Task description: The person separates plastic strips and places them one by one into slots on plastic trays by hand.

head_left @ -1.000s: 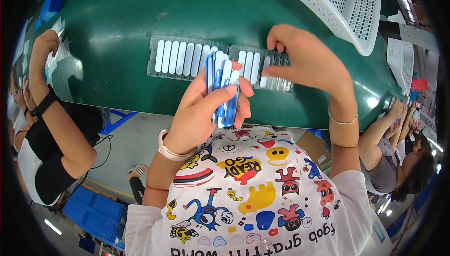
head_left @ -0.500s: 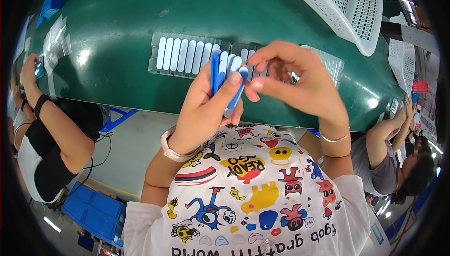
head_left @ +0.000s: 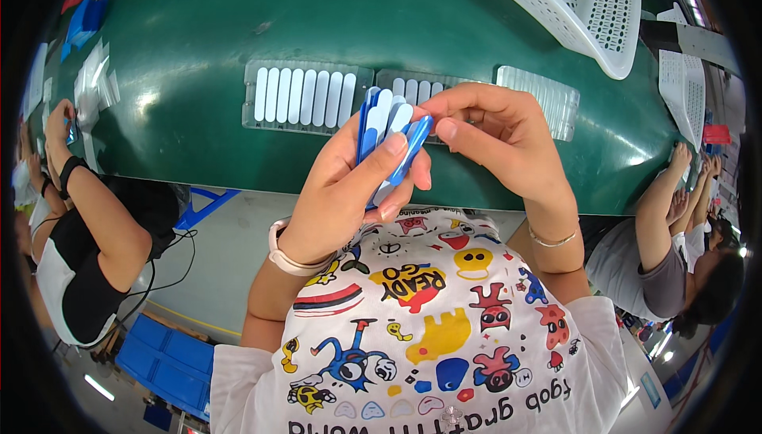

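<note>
My left hand (head_left: 349,164) is closed round a fanned bundle of flat, round-ended strips (head_left: 383,108), some white and some blue. Its thumb presses across the front of the bundle. At the right side of the bundle a shiny blue strip (head_left: 414,146) leans outward. My right hand (head_left: 500,136) is at this strip's upper end, with index finger and thumb bent in around it; the exact contact is partly hidden. Behind my hands lies a clear ribbed tray (head_left: 248,96) holding a row of white strips (head_left: 298,96). A second clear tray (head_left: 384,78), partly covered by my hands, also holds white strips.
A third clear ribbed tray (head_left: 536,100) lies to the right on the green table (head_left: 317,13). A white perforated basket (head_left: 579,33) stands at the back right. Clear plastic bags (head_left: 97,84) lie at the left. Other people (head_left: 103,227) work at both sides.
My right hand has come in to the end of the blue strip, its fingers drawing together. That strip now tilts further right. The bundle stays in my left hand.
</note>
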A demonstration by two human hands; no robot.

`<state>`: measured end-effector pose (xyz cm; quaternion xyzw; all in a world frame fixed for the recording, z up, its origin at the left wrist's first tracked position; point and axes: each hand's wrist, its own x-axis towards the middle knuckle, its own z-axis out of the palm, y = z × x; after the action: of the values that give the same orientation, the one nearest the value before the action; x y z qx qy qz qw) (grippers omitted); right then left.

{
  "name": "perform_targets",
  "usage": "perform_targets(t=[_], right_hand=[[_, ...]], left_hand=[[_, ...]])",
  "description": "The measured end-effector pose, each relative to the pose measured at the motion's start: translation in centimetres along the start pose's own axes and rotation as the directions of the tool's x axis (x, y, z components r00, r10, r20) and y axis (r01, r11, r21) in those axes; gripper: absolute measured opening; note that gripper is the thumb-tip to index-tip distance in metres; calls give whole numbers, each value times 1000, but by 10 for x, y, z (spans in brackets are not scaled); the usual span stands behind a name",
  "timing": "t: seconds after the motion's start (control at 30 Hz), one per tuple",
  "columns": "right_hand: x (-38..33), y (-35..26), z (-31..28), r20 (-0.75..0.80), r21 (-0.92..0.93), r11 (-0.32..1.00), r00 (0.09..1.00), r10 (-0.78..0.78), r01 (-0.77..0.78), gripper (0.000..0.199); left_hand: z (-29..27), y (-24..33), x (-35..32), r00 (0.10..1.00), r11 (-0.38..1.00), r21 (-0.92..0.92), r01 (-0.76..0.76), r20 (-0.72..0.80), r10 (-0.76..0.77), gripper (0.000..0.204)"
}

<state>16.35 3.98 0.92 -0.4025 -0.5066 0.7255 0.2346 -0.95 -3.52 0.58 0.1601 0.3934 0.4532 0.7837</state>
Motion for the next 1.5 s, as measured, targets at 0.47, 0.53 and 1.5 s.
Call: perform_targets(t=[0.47,0.53,1.5], right_hand=[[-17,35,-23,154,-901,199,715,-682,384,16],[-26,47,-20,253,-921,82,747,-615,380,19],[-15,21,-14,28,113,978,984,-178,173,14]], left_hand=[[-7,-11,9,998,956,-291,45,44,-34,28],[-4,-8,9,999,966,-254,52,29,-46,29],[5,-9,3,998,965,262,-17,-55,32,29]])
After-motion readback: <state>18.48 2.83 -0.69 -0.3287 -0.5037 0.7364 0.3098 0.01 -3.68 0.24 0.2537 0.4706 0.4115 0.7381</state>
